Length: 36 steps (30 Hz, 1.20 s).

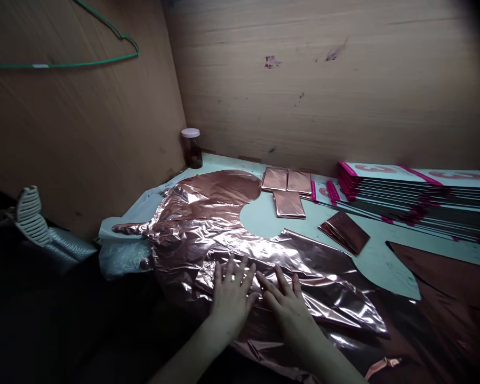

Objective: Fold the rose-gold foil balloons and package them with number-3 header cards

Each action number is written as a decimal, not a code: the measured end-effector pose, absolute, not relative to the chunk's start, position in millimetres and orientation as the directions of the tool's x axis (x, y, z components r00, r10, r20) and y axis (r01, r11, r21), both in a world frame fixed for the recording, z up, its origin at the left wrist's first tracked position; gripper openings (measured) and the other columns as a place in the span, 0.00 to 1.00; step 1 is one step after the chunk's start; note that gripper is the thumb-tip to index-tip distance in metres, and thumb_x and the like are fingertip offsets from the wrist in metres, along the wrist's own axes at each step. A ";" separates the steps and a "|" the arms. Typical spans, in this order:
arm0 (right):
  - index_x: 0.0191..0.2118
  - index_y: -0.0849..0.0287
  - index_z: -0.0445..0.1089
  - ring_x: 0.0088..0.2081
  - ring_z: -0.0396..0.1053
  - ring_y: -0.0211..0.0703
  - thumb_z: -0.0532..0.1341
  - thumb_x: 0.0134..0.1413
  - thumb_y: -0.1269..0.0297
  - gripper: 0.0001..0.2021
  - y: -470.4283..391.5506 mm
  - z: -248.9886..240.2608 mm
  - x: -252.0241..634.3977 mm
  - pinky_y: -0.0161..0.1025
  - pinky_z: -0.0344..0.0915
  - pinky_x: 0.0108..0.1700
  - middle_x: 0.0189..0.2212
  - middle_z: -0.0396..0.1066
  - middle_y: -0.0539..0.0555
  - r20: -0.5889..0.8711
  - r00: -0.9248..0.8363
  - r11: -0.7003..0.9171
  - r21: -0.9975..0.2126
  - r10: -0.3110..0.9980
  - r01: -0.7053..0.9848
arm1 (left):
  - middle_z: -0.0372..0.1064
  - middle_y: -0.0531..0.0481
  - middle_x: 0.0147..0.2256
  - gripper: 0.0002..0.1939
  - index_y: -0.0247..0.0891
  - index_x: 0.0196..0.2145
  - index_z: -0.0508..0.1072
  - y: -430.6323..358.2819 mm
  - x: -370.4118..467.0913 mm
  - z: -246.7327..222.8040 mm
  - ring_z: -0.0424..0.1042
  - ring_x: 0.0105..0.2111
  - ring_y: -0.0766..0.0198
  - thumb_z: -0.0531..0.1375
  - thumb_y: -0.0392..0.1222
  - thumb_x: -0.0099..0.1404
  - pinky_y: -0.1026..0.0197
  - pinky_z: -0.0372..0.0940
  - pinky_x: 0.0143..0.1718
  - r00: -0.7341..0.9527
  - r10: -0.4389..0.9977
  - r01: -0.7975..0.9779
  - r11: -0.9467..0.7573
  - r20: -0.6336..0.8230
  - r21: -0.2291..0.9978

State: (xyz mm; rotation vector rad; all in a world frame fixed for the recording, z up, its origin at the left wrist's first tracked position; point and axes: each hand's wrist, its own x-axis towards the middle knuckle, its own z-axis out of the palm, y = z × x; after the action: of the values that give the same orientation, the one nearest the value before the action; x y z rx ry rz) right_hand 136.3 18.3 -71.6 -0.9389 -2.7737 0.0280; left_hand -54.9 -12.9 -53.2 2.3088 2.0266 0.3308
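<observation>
A large flat foil balloon (200, 240) in shiny rose gold lies spread over the table, its curved edge bending round a bare patch of tabletop. My left hand (232, 290) rests palm down on the foil with its fingers spread, a ring on one finger. Close beside it on the right, my right hand (284, 298) also presses flat on the same foil, fingers apart. Neither hand grips anything. Beyond the hands lie folded foil packets (289, 205), with another folded packet (344, 232) tilted to their right.
Stacked printed packages (388, 186) with pink edges stand at the back right. A lidded jar (192, 149) sits in the back left corner. More dark foil (456, 277) covers the right side. A green hanger (84, 63) hangs on the left panel, above a white hair claw (32, 216).
</observation>
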 end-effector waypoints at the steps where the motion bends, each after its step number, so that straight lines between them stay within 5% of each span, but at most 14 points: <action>1: 0.49 0.56 0.70 0.69 0.33 0.71 0.51 0.59 0.79 0.18 18.7 -72.3 137.3 0.82 0.45 0.57 0.68 0.50 0.54 0.184 -0.773 0.794 -0.094 0.607 0.600 | 0.50 0.50 0.68 0.29 0.53 0.67 0.54 -14.2 -66.3 -53.5 0.48 0.67 0.39 0.52 0.44 0.70 0.25 0.42 0.62 0.080 0.994 0.985 -0.090 0.068 0.145; 3: 0.46 0.56 0.70 0.69 0.33 0.71 0.51 0.59 0.79 0.17 19.7 -73.5 139.2 0.83 0.44 0.57 0.69 0.49 0.53 0.165 -0.778 0.795 -0.104 0.606 0.598 | 0.49 0.48 0.68 0.28 0.51 0.66 0.56 -21.0 -95.6 -48.7 0.44 0.67 0.35 0.52 0.44 0.70 0.21 0.38 0.60 -0.054 0.998 0.997 0.052 0.033 0.055; 7: 0.43 0.57 0.70 0.70 0.33 0.70 0.50 0.59 0.80 0.16 21.9 -74.6 138.9 0.83 0.42 0.57 0.69 0.47 0.52 0.160 -0.779 0.795 -0.109 0.607 0.597 | 0.51 0.40 0.67 0.26 0.37 0.64 0.61 -46.0 -105.0 -40.7 0.39 0.68 0.35 0.49 0.44 0.71 0.26 0.37 0.63 -0.246 0.935 0.965 0.261 0.255 -0.025; 9: 0.45 0.56 0.70 0.70 0.33 0.69 0.50 0.58 0.80 0.17 20.7 -74.5 136.5 0.82 0.42 0.58 0.69 0.48 0.53 0.163 -0.766 0.783 -0.125 0.622 0.609 | 0.52 0.45 0.67 0.26 0.45 0.65 0.59 -59.6 -74.5 -49.1 0.42 0.68 0.40 0.49 0.46 0.71 0.32 0.46 0.64 -0.101 0.957 0.995 0.097 0.273 0.026; 12: 0.51 0.57 0.69 0.70 0.32 0.69 0.51 0.59 0.78 0.18 11.2 -77.0 133.1 0.82 0.42 0.58 0.68 0.49 0.57 0.188 -0.711 0.735 -0.149 0.678 0.661 | 0.53 0.47 0.67 0.29 0.58 0.65 0.56 -70.7 -26.8 -66.8 0.46 0.67 0.35 0.55 0.45 0.68 0.25 0.49 0.59 -0.059 0.983 0.992 0.038 0.176 0.118; 16: 0.56 0.57 0.67 0.70 0.33 0.66 0.52 0.61 0.75 0.20 -16.9 -83.5 138.6 0.77 0.49 0.60 0.68 0.49 0.57 0.228 -0.630 0.669 -0.209 0.743 0.713 | 0.55 0.38 0.65 0.25 0.47 0.63 0.63 -43.3 -25.3 -68.1 0.48 0.66 0.34 0.54 0.50 0.69 0.25 0.47 0.60 -0.043 0.994 0.988 0.028 0.098 0.153; 20: 0.64 0.59 0.60 0.67 0.50 0.61 0.54 0.64 0.68 0.23 -41.6 -73.3 153.1 0.58 0.64 0.60 0.65 0.56 0.59 0.143 -0.794 0.787 -0.321 0.591 0.527 | 0.54 0.24 0.63 0.28 0.26 0.57 0.67 25.2 -66.4 -50.5 0.50 0.66 0.37 0.52 0.53 0.71 0.34 0.50 0.63 0.192 0.979 0.970 -0.200 0.069 0.137; 24: 0.60 0.61 0.66 0.65 0.55 0.55 0.57 0.63 0.66 0.20 -39.1 -50.7 163.8 0.50 0.61 0.63 0.62 0.61 0.61 0.095 -0.860 0.793 -0.449 0.501 0.412 | 0.54 0.33 0.65 0.24 0.34 0.58 0.67 65.9 -91.3 -34.3 0.51 0.66 0.46 0.59 0.48 0.68 0.43 0.52 0.64 0.373 0.925 0.914 -0.380 0.072 0.142; 27: 0.59 0.60 0.66 0.67 0.52 0.49 0.58 0.63 0.67 0.20 -21.9 -43.6 171.8 0.45 0.61 0.63 0.63 0.61 0.62 0.155 -0.864 0.788 -0.509 0.479 0.346 | 0.59 0.43 0.64 0.23 0.41 0.60 0.65 40.8 -96.2 -29.1 0.55 0.65 0.51 0.54 0.33 0.68 0.43 0.52 0.64 0.491 0.865 0.852 -0.502 0.102 0.149; 29: 0.62 0.60 0.63 0.68 0.49 0.49 0.59 0.61 0.70 0.23 -7.0 -45.8 178.0 0.47 0.61 0.63 0.64 0.58 0.62 0.201 -0.854 0.812 -0.473 0.479 0.344 | 0.62 0.43 0.62 0.26 0.40 0.60 0.64 4.5 -96.0 -31.6 0.59 0.62 0.51 0.54 0.32 0.65 0.43 0.56 0.62 0.599 0.789 0.769 -0.614 0.133 0.178; 33: 0.68 0.60 0.52 0.70 0.43 0.49 0.57 0.58 0.77 0.32 18.1 -55.7 185.3 0.51 0.59 0.64 0.66 0.54 0.61 0.219 -0.883 0.882 -0.335 0.414 0.331 | 0.52 0.35 0.66 0.43 0.29 0.66 0.53 -57.8 -89.7 -48.9 0.52 0.65 0.40 0.63 0.46 0.57 0.38 0.58 0.61 0.649 0.730 0.722 -0.680 0.215 0.129; 36: 0.70 0.59 0.46 0.70 0.40 0.47 0.52 0.60 0.81 0.34 23.4 -53.5 183.6 0.53 0.55 0.65 0.67 0.53 0.58 0.212 -0.907 0.915 -0.265 0.364 0.305 | 0.68 0.37 0.57 0.32 0.27 0.61 0.62 -72.2 -80.9 -61.0 0.63 0.60 0.47 0.60 0.33 0.59 0.46 0.64 0.58 0.553 0.726 0.780 -0.623 0.408 0.051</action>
State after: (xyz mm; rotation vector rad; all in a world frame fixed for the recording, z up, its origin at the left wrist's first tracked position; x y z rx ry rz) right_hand 183.6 23.4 -53.5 -0.5015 -2.8184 0.3305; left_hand -80.9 -72.2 -61.0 2.8865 1.4080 0.6535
